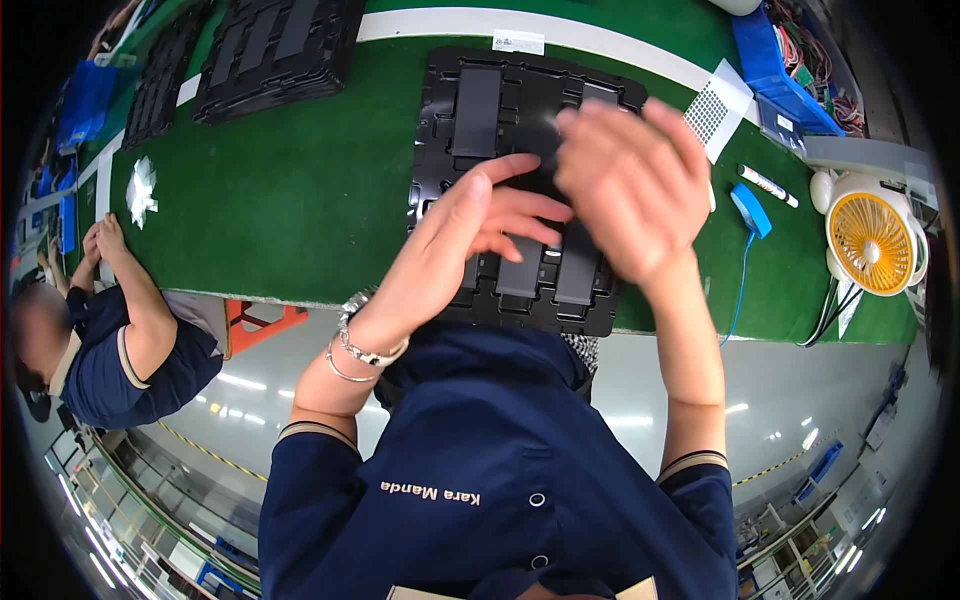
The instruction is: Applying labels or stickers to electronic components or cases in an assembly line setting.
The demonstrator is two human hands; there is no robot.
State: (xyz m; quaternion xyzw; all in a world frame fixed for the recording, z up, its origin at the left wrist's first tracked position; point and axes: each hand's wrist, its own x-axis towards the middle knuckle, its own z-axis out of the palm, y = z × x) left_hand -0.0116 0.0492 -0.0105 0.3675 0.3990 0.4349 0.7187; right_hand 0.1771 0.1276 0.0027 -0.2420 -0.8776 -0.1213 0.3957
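Note:
A black moulded plastic tray [430, 130] lies on the green bench before me, with several dark grey rectangular pieces, such as this flat block [478, 110], set in its slots. Above the tray's middle is my left hand [465, 230], its fingers spread and nothing seen in them; a silver bracelet and a bangle circle that wrist. My right hand [640, 185] is over the tray's right side, smeared by motion. Its fingers are bent, and whether they hold anything is hidden. Both hands cover part of the tray's centre.
Stacked black trays [275, 60] stand at the far left, near a crumpled clear plastic piece [142, 190]. To the right are a dotted sheet [718, 110], a marker [768, 185], a blue corded band [750, 210], a fan [872, 230] and a blue bin [780, 70]. A co-worker [130, 340] sits left.

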